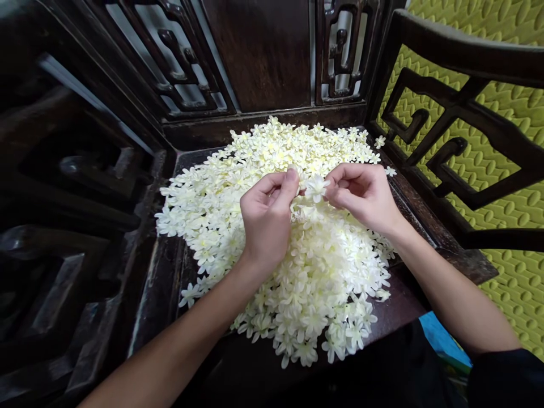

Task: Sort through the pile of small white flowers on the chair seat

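Note:
A broad heap of white and pale yellow artificial flowers (221,198) covers the seat in front of me. Over its middle, my right hand (361,192) pinches a single white flower (315,188) by its edge between thumb and fingers. Just to the left, my left hand (270,212) is closed, thumb pressed on the forefinger, with its fingertips close to that same flower. Whatever lies between the left fingertips is too small to make out. Both hands hover above the heap, wrists coming in from the lower corners.
The heap lies on a dark wooden chair seat (395,309) with a carved backrest (259,56) behind it. An openwork armrest (457,96) rises at right, another dark carved frame (76,226) at left. Beyond the right armrest is yellow-green textured fabric (516,215). Something blue (444,337) shows at lower right.

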A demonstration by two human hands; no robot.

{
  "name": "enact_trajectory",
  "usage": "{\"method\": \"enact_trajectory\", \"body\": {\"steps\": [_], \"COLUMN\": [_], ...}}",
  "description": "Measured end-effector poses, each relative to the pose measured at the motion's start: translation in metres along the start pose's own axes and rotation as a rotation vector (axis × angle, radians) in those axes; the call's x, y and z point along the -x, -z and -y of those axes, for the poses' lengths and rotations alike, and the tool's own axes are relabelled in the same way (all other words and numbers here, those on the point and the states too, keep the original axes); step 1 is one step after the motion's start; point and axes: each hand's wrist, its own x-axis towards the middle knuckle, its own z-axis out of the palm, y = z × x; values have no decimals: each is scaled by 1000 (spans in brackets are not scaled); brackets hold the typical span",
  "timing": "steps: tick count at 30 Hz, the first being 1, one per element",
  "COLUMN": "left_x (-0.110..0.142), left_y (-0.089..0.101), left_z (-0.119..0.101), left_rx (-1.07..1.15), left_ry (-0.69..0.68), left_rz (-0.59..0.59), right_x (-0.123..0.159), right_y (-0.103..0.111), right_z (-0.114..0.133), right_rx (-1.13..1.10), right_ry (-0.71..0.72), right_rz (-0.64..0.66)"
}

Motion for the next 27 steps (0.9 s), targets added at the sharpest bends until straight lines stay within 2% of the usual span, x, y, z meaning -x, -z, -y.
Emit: {"method": "enact_trajectory", "body": {"steps": [7, 15, 27], "left_x": [1, 5, 6], "left_y": [-1, -2, -4], "left_z": [0, -6, -5], "left_rx": [-7, -78, -46], "left_ry": [-10, -23, -44], "left_rz": [-15, 5, 7], "right_x": [0, 1, 1], "right_y": [0, -3, -5], "right_z": [3, 5, 3], "right_rx": [101, -85, -116], "right_ry": [38, 82, 50], "right_rz": [-116, 56, 41]}}
